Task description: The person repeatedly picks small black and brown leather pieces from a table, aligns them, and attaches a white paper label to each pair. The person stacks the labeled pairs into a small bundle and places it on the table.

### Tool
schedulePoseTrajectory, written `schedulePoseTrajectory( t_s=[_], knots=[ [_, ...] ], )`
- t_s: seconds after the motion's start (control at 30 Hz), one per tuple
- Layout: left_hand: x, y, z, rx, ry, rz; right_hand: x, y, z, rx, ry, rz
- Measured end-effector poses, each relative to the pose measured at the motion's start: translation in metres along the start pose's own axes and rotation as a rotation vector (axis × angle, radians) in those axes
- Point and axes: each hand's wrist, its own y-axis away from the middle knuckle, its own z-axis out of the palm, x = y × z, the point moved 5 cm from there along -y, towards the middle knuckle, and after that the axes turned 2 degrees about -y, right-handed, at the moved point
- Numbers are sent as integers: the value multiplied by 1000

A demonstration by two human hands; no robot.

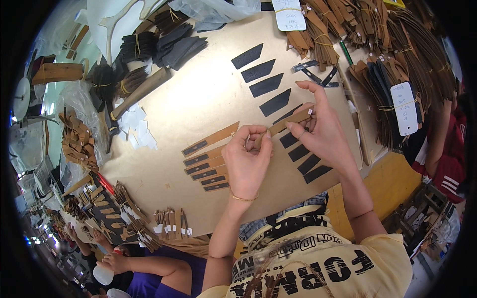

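Note:
My left hand (pixel 247 159) pinches one end of a narrow brown leather strip (pixel 293 120) between thumb and fingers. At the strip's other end, which has a small white mark, my right hand (pixel 325 131) grips it with the index finger raised. Beside my left hand, several tan leather strips (pixel 214 141) lie fanned out, each with a dark patch at one end. Beyond the held strip is a column of black slanted pieces (pixel 258 72). More black pieces (pixel 318 174) lie below my right hand, partly hidden by it.
Banded bundles of brown strips (pixel 323 42) and a white tag (pixel 403 109) crowd the far right. Black bundles (pixel 181 47), a wooden-handled tool (pixel 144 92) and white paper pieces (pixel 134 124) lie at left. Another person's arm (pixel 154 270) is at lower left.

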Motion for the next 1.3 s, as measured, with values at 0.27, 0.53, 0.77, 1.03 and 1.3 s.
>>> schedulePoseTrajectory(
  t_s=[0.27,0.53,0.77,1.03,1.3],
  knots=[
    [0,3,2,27,2,95,-1,-1,2,-2,68,-13],
    [10,11,9,167,-391,472,-1,-3,0,-20,92,-28],
    [15,17,14,150,-491,506,0,-2,1,5,75,-20],
    [18,19,21,151,-639,514,-2,3,-1,19,39,-86],
    [21,19,24,138,-679,497,-4,23,-9,217,215,-359]
  ],
)
